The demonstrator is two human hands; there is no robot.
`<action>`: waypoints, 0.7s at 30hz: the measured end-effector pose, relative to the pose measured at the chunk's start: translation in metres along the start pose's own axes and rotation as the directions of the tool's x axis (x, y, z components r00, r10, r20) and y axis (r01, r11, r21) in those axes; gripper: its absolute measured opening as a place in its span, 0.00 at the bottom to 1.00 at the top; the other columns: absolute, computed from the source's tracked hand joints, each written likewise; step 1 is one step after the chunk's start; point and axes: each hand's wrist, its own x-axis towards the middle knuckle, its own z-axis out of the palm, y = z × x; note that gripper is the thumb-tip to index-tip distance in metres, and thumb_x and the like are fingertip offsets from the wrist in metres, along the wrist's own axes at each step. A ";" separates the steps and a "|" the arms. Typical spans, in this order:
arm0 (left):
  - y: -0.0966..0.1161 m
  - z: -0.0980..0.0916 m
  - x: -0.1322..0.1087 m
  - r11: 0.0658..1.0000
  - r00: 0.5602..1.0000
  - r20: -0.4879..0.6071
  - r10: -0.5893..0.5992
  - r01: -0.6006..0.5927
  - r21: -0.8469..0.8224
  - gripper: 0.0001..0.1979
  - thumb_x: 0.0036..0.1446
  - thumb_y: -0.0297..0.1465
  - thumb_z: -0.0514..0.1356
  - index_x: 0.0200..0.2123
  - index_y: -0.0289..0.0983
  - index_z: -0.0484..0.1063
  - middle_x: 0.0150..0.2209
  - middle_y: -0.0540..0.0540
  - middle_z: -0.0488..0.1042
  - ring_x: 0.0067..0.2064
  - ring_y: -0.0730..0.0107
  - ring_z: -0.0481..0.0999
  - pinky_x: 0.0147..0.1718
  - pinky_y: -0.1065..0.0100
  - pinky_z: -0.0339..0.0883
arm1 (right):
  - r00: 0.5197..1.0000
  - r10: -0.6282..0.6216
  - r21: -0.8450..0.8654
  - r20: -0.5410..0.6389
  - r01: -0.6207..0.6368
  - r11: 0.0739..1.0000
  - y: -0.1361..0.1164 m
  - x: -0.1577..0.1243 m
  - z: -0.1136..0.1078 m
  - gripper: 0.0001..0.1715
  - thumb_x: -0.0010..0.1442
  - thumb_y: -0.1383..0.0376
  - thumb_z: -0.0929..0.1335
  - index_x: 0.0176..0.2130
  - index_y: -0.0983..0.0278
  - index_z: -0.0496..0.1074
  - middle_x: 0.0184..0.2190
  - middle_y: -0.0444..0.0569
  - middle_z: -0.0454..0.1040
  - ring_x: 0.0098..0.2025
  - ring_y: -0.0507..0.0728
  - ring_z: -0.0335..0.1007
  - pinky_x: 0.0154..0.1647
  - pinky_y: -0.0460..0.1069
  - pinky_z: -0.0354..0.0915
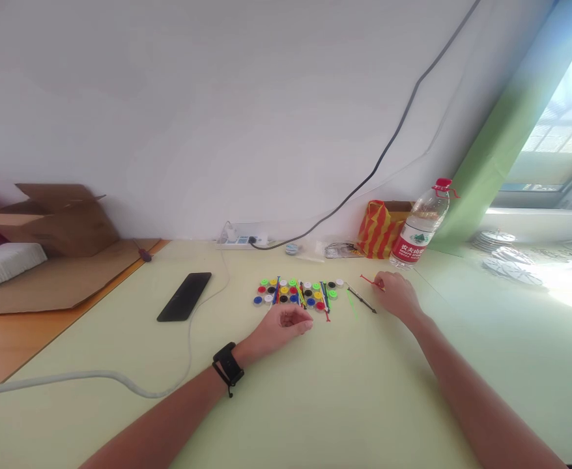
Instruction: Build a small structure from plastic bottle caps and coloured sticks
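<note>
My right hand (396, 293) is closed on one end of a thin red plastic stick (368, 280) with a forked tip, low over the table. My left hand (281, 327) rests at the near edge of a cluster of small round coloured discs (285, 290); its fingers are loosely curled, with the thumb apart and nothing visible in them. Thin coloured sticks (324, 296) lie across and between the discs. Between my hands, a black stick (363, 300) and a bright green stick (353, 305) lie on the table.
A black phone (184, 297) lies left of the discs, beside a white cable (188, 345). Behind are a power strip (241, 242), a striped bag (376, 231) and a large water bottle (420, 228). Cardboard boxes (66, 221) stand far left; metallic discs (511, 260) lie far right.
</note>
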 end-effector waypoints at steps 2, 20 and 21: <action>0.000 0.000 0.000 1.000 1.000 0.001 -0.003 0.002 0.006 0.14 0.56 0.41 0.68 0.37 0.35 0.79 0.36 0.43 0.79 0.39 0.65 0.77 0.41 0.65 0.71 | 1.000 -0.013 0.014 -0.009 0.014 1.000 -0.001 0.001 -0.002 0.06 0.61 0.64 0.64 0.33 0.61 0.70 0.35 0.52 0.77 0.41 0.62 0.70 0.37 0.53 0.59; 0.003 0.001 0.000 1.000 1.000 -0.002 -0.001 0.001 0.029 0.13 0.55 0.40 0.68 0.36 0.35 0.80 0.35 0.43 0.79 0.38 0.64 0.77 0.40 0.65 0.71 | 0.860 -0.462 0.424 0.218 0.343 0.838 -0.046 -0.019 -0.021 0.08 0.61 0.67 0.63 0.34 0.60 0.72 0.35 0.49 0.75 0.37 0.58 0.71 0.42 0.54 0.66; 0.003 0.001 0.000 1.000 1.000 -0.001 -0.005 0.005 0.028 0.13 0.55 0.40 0.68 0.36 0.35 0.80 0.35 0.43 0.79 0.38 0.64 0.77 0.40 0.65 0.71 | 0.870 -0.458 0.434 0.180 0.347 0.831 -0.046 -0.018 -0.021 0.07 0.61 0.67 0.64 0.34 0.60 0.71 0.36 0.50 0.75 0.38 0.59 0.70 0.42 0.54 0.66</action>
